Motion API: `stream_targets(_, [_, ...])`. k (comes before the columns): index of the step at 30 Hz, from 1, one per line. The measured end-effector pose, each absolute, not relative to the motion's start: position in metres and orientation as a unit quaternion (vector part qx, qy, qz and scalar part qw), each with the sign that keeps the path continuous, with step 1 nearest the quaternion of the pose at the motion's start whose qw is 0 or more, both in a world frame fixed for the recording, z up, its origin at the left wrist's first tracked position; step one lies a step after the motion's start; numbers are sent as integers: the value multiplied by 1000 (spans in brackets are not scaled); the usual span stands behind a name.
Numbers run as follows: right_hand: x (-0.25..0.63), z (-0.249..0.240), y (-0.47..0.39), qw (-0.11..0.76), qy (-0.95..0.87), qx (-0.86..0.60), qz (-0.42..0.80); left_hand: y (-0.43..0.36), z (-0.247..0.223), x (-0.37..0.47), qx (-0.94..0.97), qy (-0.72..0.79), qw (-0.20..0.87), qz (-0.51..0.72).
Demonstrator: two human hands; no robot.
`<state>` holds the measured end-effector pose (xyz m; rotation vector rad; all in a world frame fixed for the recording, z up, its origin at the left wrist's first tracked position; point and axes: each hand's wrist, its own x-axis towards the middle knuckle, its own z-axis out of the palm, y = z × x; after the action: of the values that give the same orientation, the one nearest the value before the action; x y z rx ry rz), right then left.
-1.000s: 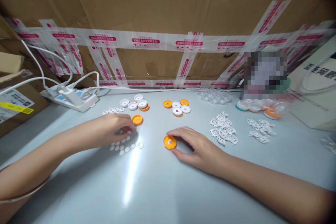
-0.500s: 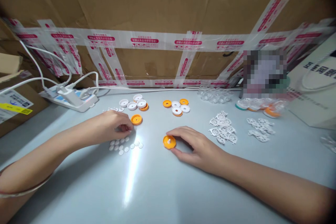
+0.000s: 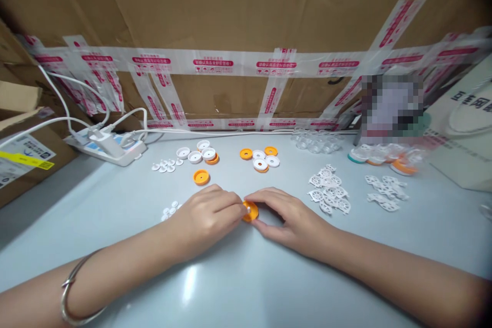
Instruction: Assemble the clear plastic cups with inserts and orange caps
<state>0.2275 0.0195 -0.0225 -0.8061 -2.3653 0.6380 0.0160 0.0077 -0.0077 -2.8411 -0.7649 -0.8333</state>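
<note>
View: head, the only one.
Orange round shallow plastic dish (image 3: 253,214): mid-bench (image 3: 238,292), between the hands, inside up; short white plastic peg (image 3: 248,209) standing at its centre.
Right hand (image 3: 295,220): grip curved in a wide C, thumb and forefinger on opposite sides of the dish rim, holding it.
Left hand (image 3: 213,215): grip bunched at the peg, over the dish's left edge; cannot tell how tightly closed, or if a small part is pinched inside.
Small white round plastic pieces (image 3: 166,211): beyond left wrist, partly hidden by the hand.
White pegged plastic discs (image 3: 171,165): loose group, far left.
Loose orange plastic cup (image 3: 201,177): near the white plastic cups (image 3: 183,153), apart from both hands.
White spoked plastic plates (image 3: 328,192): pile beyond right hand.
Step, judged: work at the dish's centre peg, probably fitting or seating something.
Next move calls for: dish steady on the right, left fingertips lined up with the peg, light straight pressure.
</note>
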Motion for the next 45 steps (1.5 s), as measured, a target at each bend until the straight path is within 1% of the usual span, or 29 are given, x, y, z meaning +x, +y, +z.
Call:
stream_targets(4, [228,-23,20,284,-882,-293,237,11,-15,14,-933,-243,71,-255])
stream_targets(10, [227,-23,20,293,-882,-289,231,14,-12,11,-938,-228,101,-240])
stream_targets(23, [228,-24,20,286,-881,-292,237,12,-12,11,-943,-222,90,-229])
stream_targets(28, [227,-24,20,288,-881,-289,239,12,-6,10,-936,-243,46,-251])
stream_targets(32, [227,-23,19,284,-881,-295,238,11,-5,8,-939,-263,1,-221])
stream_targets(37, [227,-22,19,281,-881,-297,236,11,-3,10,-942,-266,-24,-203])
stream_targets(39, [228,-23,19,280,-882,-295,237,13,4,6,-938,-271,-44,-213])
stream_targets(43, [227,-22,18,277,-880,-305,236,24,30,-19,-900,-327,-84,-277])
stream_targets(44, [227,-22,18,276,-880,-307,237,27,36,-28,-894,-344,-96,-272])
stream_targets(45, [227,-21,18,276,-879,-307,237,30,41,-37,-892,-368,-119,-232])
